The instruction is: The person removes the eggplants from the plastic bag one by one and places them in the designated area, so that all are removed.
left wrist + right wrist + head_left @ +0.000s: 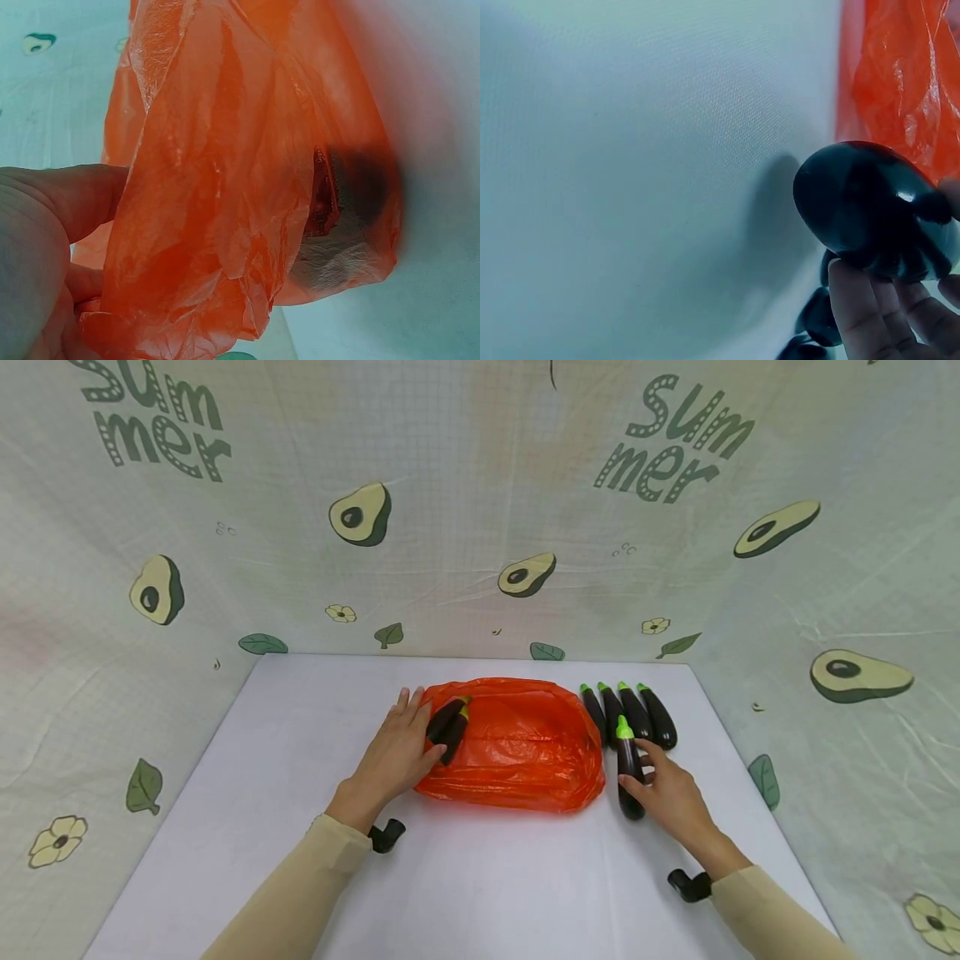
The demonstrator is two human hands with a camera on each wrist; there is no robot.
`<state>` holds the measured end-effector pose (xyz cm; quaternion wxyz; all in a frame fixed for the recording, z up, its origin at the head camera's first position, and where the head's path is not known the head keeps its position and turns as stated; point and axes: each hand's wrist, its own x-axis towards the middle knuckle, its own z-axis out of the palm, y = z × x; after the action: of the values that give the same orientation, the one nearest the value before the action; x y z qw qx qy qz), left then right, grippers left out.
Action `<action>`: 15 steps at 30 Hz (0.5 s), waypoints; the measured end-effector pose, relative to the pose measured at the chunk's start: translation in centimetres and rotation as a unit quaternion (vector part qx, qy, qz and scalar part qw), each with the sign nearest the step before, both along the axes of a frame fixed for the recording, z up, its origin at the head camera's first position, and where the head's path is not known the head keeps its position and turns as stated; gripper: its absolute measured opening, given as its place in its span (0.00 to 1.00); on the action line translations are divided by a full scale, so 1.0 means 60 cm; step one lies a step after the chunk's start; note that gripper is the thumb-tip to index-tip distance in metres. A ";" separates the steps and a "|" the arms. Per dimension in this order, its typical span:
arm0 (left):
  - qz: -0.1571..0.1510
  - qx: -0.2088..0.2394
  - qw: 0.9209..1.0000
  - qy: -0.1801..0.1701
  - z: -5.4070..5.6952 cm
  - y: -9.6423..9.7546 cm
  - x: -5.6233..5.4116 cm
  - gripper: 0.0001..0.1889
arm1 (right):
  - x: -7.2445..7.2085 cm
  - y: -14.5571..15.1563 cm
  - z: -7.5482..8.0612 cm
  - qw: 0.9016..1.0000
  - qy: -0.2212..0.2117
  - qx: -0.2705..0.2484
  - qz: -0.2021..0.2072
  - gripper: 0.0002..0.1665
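Nearest me over the white desk [487,877], I have the right hand [670,793] pinching a dark eggplant [628,768] by its body, green cap pointing away, likely for a balanced hold. Well apart from it, the left hand [397,747] clasps the rim of the orange-red bag [517,727] between thumb and fingers, presumably to spread its mouth. Two eggplants [446,720] lie inside (right by that hand). Farther off, four more eggplants [635,712] lie in a row beside the bag, probably for easy reach.
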<state>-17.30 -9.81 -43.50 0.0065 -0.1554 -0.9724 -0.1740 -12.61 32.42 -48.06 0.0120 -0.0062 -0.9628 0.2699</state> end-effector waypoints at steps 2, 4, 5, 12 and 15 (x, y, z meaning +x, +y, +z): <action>0.000 0.001 1.000 -0.001 0.000 0.000 0.000 0.44 | 0.001 0.000 0.000 1.000 -0.011 0.002 0.000 0.41; -0.001 0.000 1.000 -0.001 -0.001 0.000 0.000 0.44 | 0.001 0.000 0.000 1.000 -0.022 0.004 0.001 0.42; -0.001 0.001 1.000 -0.001 -0.001 0.000 0.000 0.44 | 0.000 0.000 0.000 1.000 -0.028 0.007 0.002 0.42; -0.003 0.002 1.000 0.004 -0.003 0.000 -0.002 0.43 | -0.002 0.003 -0.003 0.998 -0.062 0.023 0.008 0.41; -0.004 0.003 1.000 0.005 -0.004 -0.001 -0.002 0.43 | -0.002 0.002 -0.005 0.997 -0.073 0.029 0.009 0.41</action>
<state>-17.40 -9.86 -43.73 0.0112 -0.1603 -0.9712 -0.1759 -12.71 32.57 -48.34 -0.0608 -0.0167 -0.9686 0.2405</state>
